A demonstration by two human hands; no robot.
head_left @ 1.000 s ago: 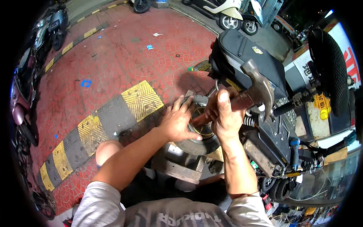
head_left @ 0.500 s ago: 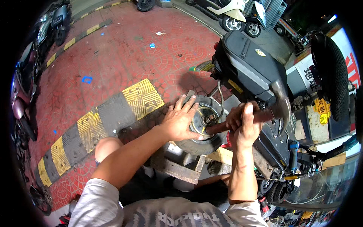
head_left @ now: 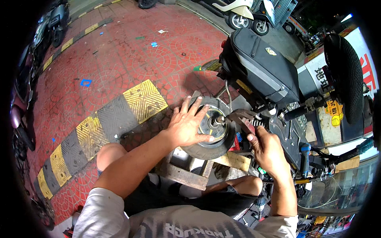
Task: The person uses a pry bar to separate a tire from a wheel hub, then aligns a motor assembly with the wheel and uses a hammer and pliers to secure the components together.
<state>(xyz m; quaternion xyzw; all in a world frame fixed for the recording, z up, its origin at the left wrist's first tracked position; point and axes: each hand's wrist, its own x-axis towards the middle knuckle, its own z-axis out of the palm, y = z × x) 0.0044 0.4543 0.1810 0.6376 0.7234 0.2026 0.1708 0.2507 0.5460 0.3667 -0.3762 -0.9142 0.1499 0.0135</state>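
A small wheel with a black tyre (head_left: 204, 152) lies on its side in front of me, its hub and threaded axle (head_left: 218, 120) facing up. My left hand (head_left: 184, 126) rests on the wheel's left side with the fingers spread over tyre and rim. To the right of the wheel, my right hand (head_left: 269, 148) is closed round the handle of a hammer (head_left: 240, 114). The hammer's dark metal head is beside the axle; whether they touch I cannot tell. A wooden frame (head_left: 184, 177) sits under the wheel, partly hidden by it.
An electric scooter with a black rear case (head_left: 262, 65) stands close on the right. A blue power tool (head_left: 305, 158) lies on its right side. A yellow and black speed bump (head_left: 117, 113) crosses the red paving on the left. Parked scooters (head_left: 242, 18) stand farther off.
My right hand has moved right and down and turned the hammer: its handle end was at the hub, and now its head is by the axle. My left hand stays on the wheel.
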